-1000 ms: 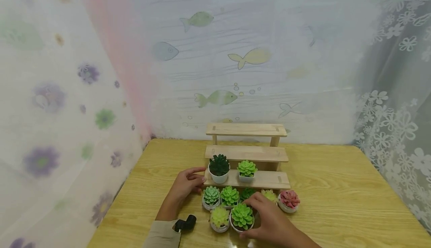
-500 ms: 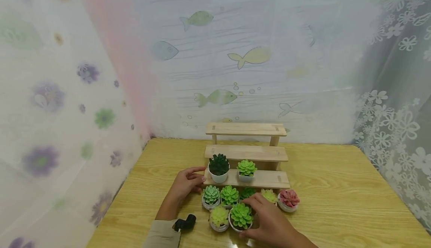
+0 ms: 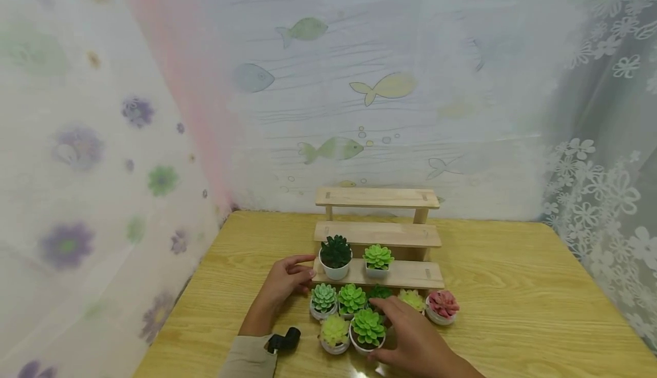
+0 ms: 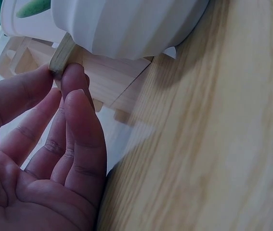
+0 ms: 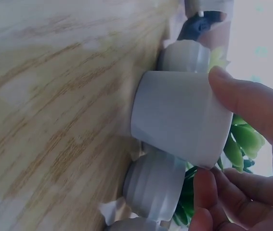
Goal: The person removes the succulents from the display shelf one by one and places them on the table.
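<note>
My left hand point(image 3: 284, 280) pinches the left end of the lowest board of a three-tier wooden plant stand point(image 3: 408, 274); in the left wrist view the board's end point(image 4: 65, 54) lies between thumb and fingertips. With my right hand point(image 3: 417, 335) I grip a bright green potted succulent point(image 3: 368, 326) by its rim. Its smooth white pot point(image 5: 177, 118) has the thumb on one side and the fingertips on the other. To its left stands a yellow-green succulent point(image 3: 335, 330). On the lowest board are a dark green succulent point(image 3: 336, 252) and a light green one point(image 3: 378, 257).
Before the stand is a row of potted succulents: pale green point(image 3: 324, 298), bright green point(image 3: 352, 299), dark green point(image 3: 380, 293), yellow point(image 3: 412, 299) and red point(image 3: 442, 305). A black device point(image 3: 284, 340) sits at the left sleeve. Patterned curtains point(image 3: 359, 53) rise behind the table point(image 3: 513, 287).
The right hand and its succulent have shifted very slightly left, toward the yellow-green one. The left hand stays at the stand's end.
</note>
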Tool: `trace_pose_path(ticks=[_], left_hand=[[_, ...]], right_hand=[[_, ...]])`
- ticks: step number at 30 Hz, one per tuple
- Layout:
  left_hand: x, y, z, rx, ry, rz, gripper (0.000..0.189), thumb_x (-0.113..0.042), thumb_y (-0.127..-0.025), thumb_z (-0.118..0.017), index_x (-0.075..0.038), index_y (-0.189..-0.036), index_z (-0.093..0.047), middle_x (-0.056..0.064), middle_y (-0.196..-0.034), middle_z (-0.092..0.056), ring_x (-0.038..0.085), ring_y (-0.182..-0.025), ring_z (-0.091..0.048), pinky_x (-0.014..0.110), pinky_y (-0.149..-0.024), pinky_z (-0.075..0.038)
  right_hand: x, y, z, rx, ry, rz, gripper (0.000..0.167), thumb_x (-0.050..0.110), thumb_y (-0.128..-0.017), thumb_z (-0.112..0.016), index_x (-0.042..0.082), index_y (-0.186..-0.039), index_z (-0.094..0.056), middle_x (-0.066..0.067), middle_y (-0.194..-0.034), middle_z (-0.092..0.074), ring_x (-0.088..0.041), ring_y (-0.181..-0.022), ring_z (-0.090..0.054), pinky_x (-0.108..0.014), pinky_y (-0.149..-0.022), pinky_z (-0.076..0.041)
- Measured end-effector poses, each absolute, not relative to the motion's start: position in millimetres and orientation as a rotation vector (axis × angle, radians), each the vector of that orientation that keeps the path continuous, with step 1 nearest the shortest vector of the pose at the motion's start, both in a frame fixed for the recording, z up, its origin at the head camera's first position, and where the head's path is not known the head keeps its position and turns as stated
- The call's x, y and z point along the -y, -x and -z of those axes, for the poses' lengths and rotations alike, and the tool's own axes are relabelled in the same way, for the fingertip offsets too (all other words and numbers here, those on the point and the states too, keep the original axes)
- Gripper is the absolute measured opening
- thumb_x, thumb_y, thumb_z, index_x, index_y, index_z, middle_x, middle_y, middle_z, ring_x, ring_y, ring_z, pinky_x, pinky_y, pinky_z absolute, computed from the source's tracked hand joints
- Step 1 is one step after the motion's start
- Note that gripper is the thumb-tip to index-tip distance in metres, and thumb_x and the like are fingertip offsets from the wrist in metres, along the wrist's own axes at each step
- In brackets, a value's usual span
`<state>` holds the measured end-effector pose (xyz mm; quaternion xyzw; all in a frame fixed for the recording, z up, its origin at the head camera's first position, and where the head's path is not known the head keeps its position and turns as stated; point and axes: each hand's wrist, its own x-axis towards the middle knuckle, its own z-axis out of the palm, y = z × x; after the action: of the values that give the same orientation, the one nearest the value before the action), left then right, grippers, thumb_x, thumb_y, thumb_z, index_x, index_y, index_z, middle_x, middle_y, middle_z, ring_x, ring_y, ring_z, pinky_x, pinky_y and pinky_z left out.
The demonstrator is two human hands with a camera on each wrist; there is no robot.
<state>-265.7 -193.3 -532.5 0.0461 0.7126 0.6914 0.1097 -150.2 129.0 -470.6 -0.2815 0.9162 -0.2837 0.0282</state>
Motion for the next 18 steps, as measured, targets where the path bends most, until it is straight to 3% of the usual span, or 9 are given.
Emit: trace_pose_path(ticks=[18], left_hand=[[192.1,265.5,532.9,-2.097,-0.128,-2.027,0.050,-0.013,-0.096,-0.075,-0.004,-0.143,-0.061,0.012,-0.107,-0.077,0.017,-0.079,-0.075,0.031,-0.067,-0.062]], right_hand=[[-133.1,151.0,466.1,-2.777,0.898,0.964,0.090,0.051,-0.076,-0.090,0.010,-0.147,-0.053,0.003,-0.127,-0.057,-0.005,-0.097,-0.061,-0.027,-0.077,-0.057]])
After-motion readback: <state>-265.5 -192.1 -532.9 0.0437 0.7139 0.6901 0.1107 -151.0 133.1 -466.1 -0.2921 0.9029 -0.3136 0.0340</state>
